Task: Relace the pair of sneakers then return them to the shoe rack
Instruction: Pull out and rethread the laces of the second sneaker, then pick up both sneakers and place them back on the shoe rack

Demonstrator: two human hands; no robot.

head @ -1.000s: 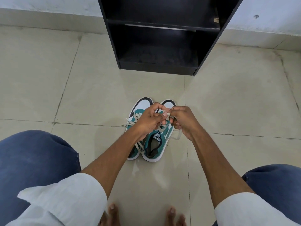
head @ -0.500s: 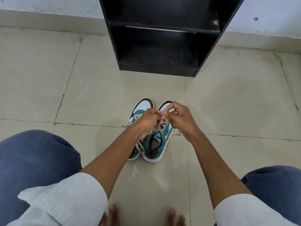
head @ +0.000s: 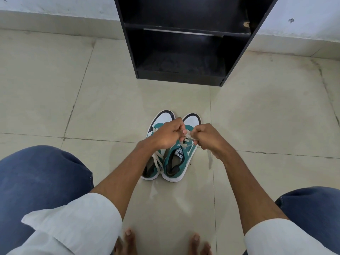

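Observation:
Two teal and white sneakers stand side by side on the floor, toes pointing at the rack. Over the right sneaker [head: 181,162] both hands meet. My left hand [head: 165,135] and my right hand [head: 209,138] each pinch its cream lace [head: 189,138], which is pulled taut between them. One loose end of the lace [head: 209,159] hangs below my right hand. The left sneaker [head: 161,119] is partly hidden by my left wrist, and its loose laces [head: 158,160] trail over its side. The black shoe rack [head: 184,43] stands just beyond the sneakers with bare shelves.
My knees in blue jeans [head: 40,181] frame the view on both sides, and my bare toes [head: 128,238] show at the bottom. The floor is beige tile [head: 266,116]; a white wall [head: 303,13] runs behind the rack.
My hands were pressed together over the right sneaker; now they have drawn slightly apart, stretching the lace between them. The sneakers have not moved.

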